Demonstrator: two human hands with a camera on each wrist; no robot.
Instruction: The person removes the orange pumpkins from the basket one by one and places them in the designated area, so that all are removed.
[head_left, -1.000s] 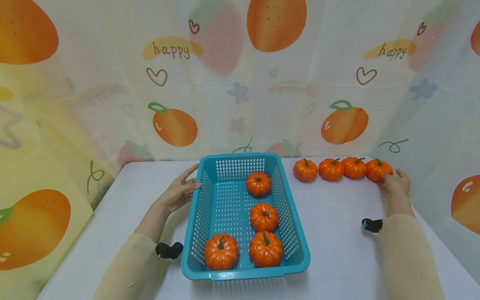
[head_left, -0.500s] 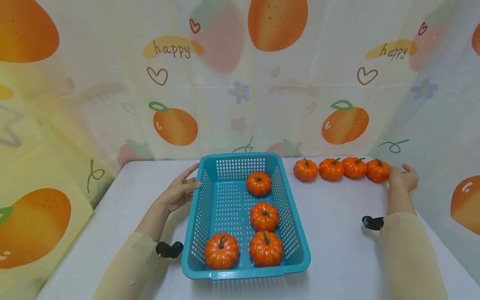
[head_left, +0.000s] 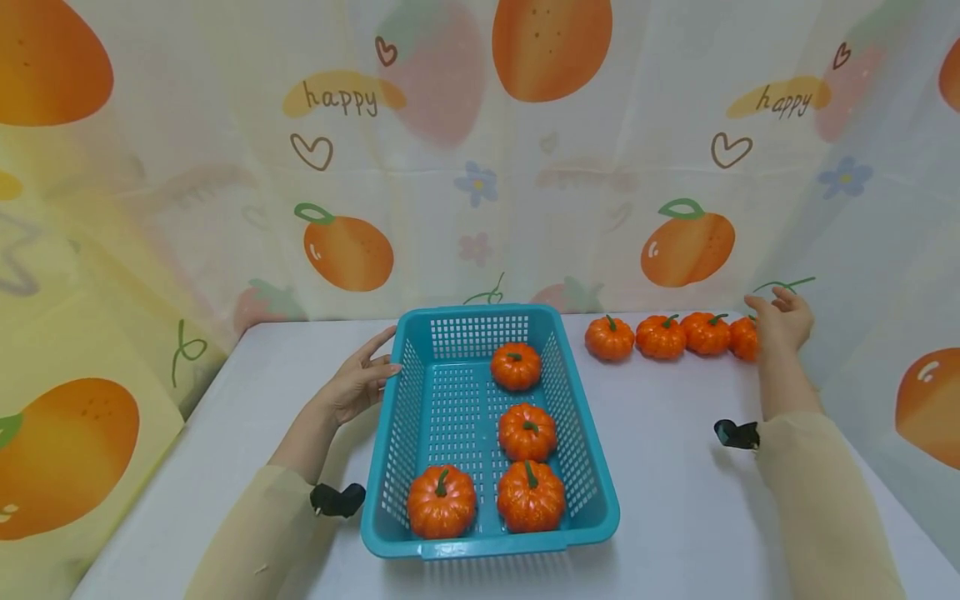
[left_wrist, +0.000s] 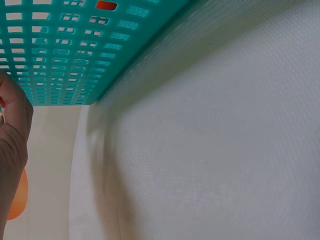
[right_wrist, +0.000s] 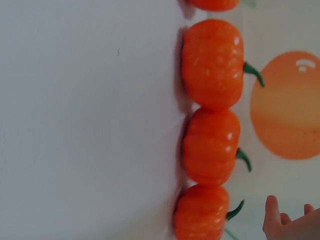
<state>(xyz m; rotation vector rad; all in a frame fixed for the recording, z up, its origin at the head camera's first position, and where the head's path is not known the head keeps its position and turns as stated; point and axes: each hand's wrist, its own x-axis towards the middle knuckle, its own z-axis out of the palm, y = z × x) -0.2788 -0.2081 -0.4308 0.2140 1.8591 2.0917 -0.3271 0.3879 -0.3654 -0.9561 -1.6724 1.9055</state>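
Note:
A blue-green plastic basket (head_left: pixel 491 547) stands mid-table, holding several small orange pumpkins, among them a rear one (head_left: pixel 516 367) and a front left one (head_left: pixel 442 502). Against the basket's left side rests my left hand (head_left: pixel 358 385), its fingers extended and touching the outer wall near the rim; the left wrist view shows only part of this hand (left_wrist: pixel 14 117). Several more pumpkins form a row at the back right, the leftmost (head_left: pixel 610 338) apart from its neighbour (head_left: pixel 661 337). My right hand (head_left: pixel 783 321) is raised at the row's right end, fingers loosely bent around nothing, partly hiding the last pumpkin (head_left: pixel 743 339).
A white-covered table (head_left: pixel 675 467) carries everything. Behind it and along the sides hangs a curtain (head_left: pixel 555 208) printed with fruit and hearts. Black wrist devices (head_left: pixel 337 500) jut inward from both sleeves.
My right hand has come away from the last pumpkin, first moving right, then up and back leftward over the row's end. The left hand and basket stay put.

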